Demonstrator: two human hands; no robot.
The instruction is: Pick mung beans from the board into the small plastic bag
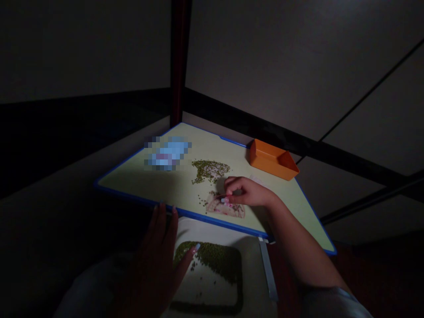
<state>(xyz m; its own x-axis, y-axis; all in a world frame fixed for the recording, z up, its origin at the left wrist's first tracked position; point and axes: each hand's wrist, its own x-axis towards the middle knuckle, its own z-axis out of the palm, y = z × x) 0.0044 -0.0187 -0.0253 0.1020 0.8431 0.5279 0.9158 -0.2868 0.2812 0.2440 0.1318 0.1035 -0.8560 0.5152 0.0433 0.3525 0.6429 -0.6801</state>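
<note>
My right hand (245, 190) is over the tabletop, thumb and fingers pinched together; whatever lies between the fingertips is too small to make out. Just beneath it lies a flat, pinkish, half-round piece (232, 210) with a few green grains on it. Beyond the hand, a patch of small green grains, like mung beans (210, 170), is spread on the table. At the near edge, my left hand (162, 251) is open, its fingers apart and their tips at the blue rim. Its thumb is above more green grains (215, 256) in a white drawer or tray (251, 265) below the tabletop.
The pale yellow table (132, 181) has a blue rim. An orange open box (273, 161) stands at its far right edge. A blurred light-blue object (168, 152) lies at the back left. Walls and a dark red post (179, 62) rise behind the table.
</note>
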